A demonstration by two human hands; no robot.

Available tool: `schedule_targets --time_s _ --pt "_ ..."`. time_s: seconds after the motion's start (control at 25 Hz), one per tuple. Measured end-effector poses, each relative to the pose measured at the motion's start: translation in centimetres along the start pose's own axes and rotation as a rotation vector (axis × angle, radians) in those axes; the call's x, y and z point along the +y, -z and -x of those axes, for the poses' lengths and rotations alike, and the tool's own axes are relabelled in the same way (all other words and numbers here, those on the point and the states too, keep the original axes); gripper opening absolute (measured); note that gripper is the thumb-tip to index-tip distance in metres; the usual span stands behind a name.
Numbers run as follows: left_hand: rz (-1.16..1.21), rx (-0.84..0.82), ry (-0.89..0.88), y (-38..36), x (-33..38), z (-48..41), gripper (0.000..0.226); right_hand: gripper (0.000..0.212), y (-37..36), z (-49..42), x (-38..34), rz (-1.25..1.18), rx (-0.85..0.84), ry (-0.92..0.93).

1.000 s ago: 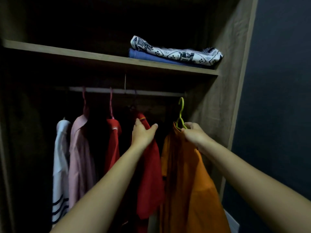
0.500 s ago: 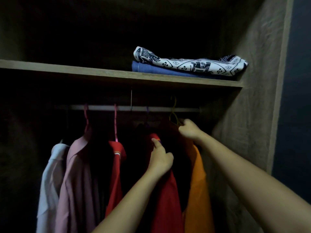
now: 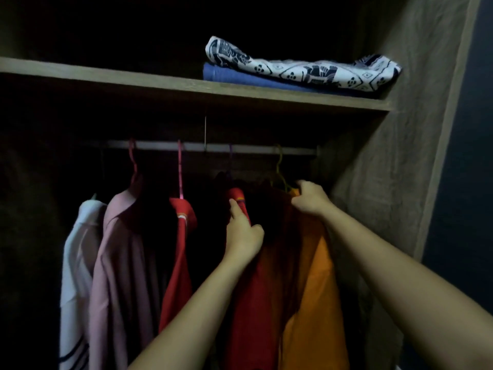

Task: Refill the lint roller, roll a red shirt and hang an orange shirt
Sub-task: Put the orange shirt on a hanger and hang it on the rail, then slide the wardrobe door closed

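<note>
The orange shirt (image 3: 317, 297) hangs on a yellow-green hanger (image 3: 279, 170) whose hook sits over the closet rail (image 3: 253, 148) at the right end. My right hand (image 3: 309, 200) grips the shirt's collar and the hanger just under the hook. My left hand (image 3: 244, 233) presses against a red shirt (image 3: 250, 297) beside it, index finger pointing up along the collar, holding it off to the left. A second red shirt (image 3: 180, 252) hangs further left on a pink hanger. No lint roller is in view.
A pink shirt (image 3: 120, 263) and a white striped shirt (image 3: 76, 257) hang at the left. The wooden shelf (image 3: 133, 81) above carries a folded blue cloth (image 3: 240, 78) under a patterned white one (image 3: 306, 70). The closet's side wall (image 3: 400, 169) stands close on the right.
My right hand lifted the orange shirt's hanger from below the rail up onto it. My left hand slid down the red shirt's collar. The view moved closer into the closet.
</note>
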State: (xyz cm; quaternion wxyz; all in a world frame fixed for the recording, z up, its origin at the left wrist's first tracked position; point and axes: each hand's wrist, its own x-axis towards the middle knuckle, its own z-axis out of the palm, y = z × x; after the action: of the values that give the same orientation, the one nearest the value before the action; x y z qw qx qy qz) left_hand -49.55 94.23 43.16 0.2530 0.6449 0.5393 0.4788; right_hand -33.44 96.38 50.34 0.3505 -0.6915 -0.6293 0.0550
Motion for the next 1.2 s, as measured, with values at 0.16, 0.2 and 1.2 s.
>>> schedule_targets --time_s 0.16,0.2,1.2 --pt "-0.020 -0.003 -0.062 -1.5 -4.0 4.2 0.070 0.064 -3.4 6.9 4.0 -0.061 0.200 0.010" --pt "-0.054 -0.036 -0.105 -2.0 -4.7 5.1 0.066 0.059 -4.3 8.4 5.3 -0.056 0.224 0.019" --pt "-0.970 0.135 -0.653 30.8 -26.1 23.8 0.052 0.045 -39.2 39.1 -10.7 0.201 -0.267 1.235"
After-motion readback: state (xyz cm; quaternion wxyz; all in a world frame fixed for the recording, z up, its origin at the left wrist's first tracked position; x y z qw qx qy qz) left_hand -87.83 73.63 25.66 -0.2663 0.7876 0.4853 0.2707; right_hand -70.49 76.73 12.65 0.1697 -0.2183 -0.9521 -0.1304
